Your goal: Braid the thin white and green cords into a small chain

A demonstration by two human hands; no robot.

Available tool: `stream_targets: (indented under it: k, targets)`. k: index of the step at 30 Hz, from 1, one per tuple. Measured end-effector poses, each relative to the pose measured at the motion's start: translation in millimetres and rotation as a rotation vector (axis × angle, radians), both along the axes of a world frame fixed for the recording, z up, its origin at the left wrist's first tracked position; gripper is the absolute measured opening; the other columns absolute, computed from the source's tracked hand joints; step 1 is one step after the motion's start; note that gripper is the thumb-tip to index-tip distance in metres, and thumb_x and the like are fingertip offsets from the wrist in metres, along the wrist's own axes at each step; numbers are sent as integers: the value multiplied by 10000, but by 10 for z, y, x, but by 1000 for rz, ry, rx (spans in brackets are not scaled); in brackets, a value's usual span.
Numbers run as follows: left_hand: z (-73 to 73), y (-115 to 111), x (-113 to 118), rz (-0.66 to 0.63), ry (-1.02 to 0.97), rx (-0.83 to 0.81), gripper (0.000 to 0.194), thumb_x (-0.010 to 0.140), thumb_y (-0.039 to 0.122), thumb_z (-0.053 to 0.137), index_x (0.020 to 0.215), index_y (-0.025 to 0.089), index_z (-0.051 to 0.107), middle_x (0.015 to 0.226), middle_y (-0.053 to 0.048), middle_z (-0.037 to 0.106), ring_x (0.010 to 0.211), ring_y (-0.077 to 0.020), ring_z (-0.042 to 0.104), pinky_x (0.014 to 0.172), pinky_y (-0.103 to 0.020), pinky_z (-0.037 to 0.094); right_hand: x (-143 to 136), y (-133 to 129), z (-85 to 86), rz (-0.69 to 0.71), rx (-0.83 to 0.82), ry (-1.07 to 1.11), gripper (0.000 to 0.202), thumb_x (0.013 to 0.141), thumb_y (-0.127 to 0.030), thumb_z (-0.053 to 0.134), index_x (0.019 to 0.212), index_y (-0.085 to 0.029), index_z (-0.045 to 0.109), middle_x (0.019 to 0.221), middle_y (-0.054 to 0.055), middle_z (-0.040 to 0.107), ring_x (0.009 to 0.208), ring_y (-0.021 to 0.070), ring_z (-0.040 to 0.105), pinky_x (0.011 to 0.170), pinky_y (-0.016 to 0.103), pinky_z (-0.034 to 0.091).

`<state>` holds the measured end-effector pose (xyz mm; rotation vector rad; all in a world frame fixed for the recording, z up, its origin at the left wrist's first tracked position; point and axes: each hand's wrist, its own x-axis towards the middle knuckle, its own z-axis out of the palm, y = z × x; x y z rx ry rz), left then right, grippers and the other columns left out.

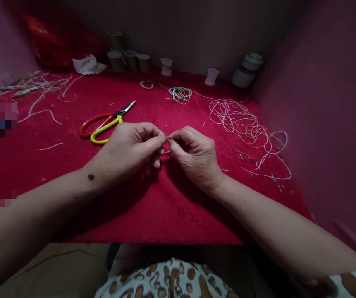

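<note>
My left hand (140, 145) and my right hand (193, 155) meet over the middle of the red cloth. Thumb and forefinger of each are pinched together, tip to tip, on a thin tan cord (167, 153). Only a short bit of the cord shows between the fingers; the rest is hidden in the hands. Just behind my left hand lie scissors (101, 126) with one red and one yellow handle, blades pointing away to the right.
Loose white and tan cord (236, 120) sprawls on the right among small clippings. Tangled cords (41, 85) lie far left. Braided loops (180, 94) sit behind the hands. Spools (115, 61), crumpled tissue (88, 65), a red bag (53, 41) and a lidded bottle (246, 71) line the back.
</note>
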<state>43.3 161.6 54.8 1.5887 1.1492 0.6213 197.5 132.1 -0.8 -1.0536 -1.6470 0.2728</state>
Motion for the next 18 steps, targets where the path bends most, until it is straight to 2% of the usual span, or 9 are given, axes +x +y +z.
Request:
stream_targets:
  k: [4,11,18]
  targets:
    - [35,1,-2,-35,77,68,163,871,189,559,713,176,595,472,9,615,380,-115,573,392,-185,450,8,4,-3,-4,-22,-27,157,899,-119,573,770,-180,637,746,-4,633,690,112,567,672,248,449]
    - [-19,78,-65,-96,34,123,137,826,254,615,700,202,630,450,16,592,377,-123,552,395,-196,434,5,20,-15,68,-79,6,149,889,-117,555,773,-187,616,755,2,622,730,123,584,694,256,461]
    - [-16,61,-60,-44,66,216,135,830,221,622,695,209,626,457,29,588,396,-113,539,421,-194,421,-20,1,-28,85,-186,60,138,899,-142,544,803,-204,621,756,6,630,766,139,608,684,262,487]
